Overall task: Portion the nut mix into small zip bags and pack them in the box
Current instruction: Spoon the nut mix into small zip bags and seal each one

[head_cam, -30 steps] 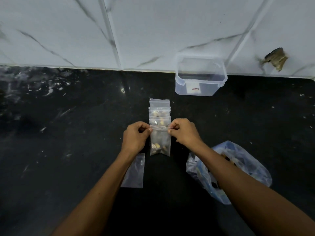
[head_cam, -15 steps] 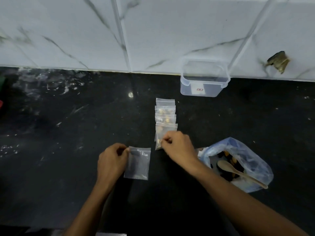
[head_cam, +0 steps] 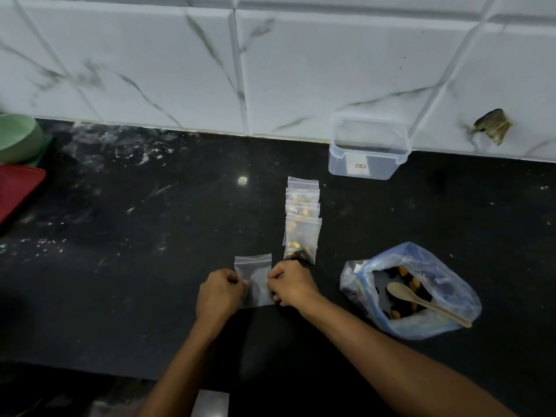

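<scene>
An empty small zip bag [head_cam: 255, 275] lies on the black counter, pinched at its left side by my left hand [head_cam: 219, 293] and at its right side by my right hand [head_cam: 290, 284]. Just beyond it a row of several filled zip bags [head_cam: 302, 219] overlaps in a line running away from me. To the right sits the large open bag of nut mix [head_cam: 418, 291] with a wooden spoon [head_cam: 421, 300] resting in it. The clear plastic box [head_cam: 368, 147] stands open and empty against the tiled wall.
A green bowl [head_cam: 16, 136] and a red tray [head_cam: 18, 189] sit at the far left edge. The white marble-tiled wall [head_cam: 270, 70] bounds the counter at the back. The counter's front edge runs below my forearms.
The filled bag that both hands held was laid at the near end of the row. My left hand took the empty bag, and my right hand has now joined it there.
</scene>
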